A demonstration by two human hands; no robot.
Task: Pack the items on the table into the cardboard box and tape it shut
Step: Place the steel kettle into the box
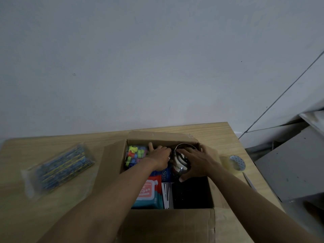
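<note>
Right hand (pixel 196 162): fingers spread and curled over a shiny metal bowl (pixel 180 164), thumb under its near edge. It has firm hold of the bowl inside the cardboard box (pixel 112 165), at the far right of the interior. Judgement: the bowl is being seated into the free corner, the broad grip serving to steer a smooth, round item.

Left hand (pixel 158 157): reaches in beside the bowl, fingers bent downward at the bowl's left edge. Whether it holds the rim or only steadies it cannot be told.

Contents noted: a clear bag of coloured plastic pieces (pixel 134 155) at the far left, touching the left hand; a wipes pack (pixel 149 192) at the near left; a blue pack (pixel 166 172) partly under the left wrist. The near right of the interior is dark, and its contents cannot be made out.

Outside the box: a clear packet of blue-and-yellow striped items (pixel 61 166) lies on the table (pixel 17 216), well left of the box and not yet packed. A tape roll (pixel 236 163) sits just beside the right flap. A slim pale tool (pixel 249 182) lies near it; type not discernible.

Obstructions: all four flaps stand open and clear of the opening. The bowl rides high among the packs. Judgement: it may hinder closure unless set lower.
</note>
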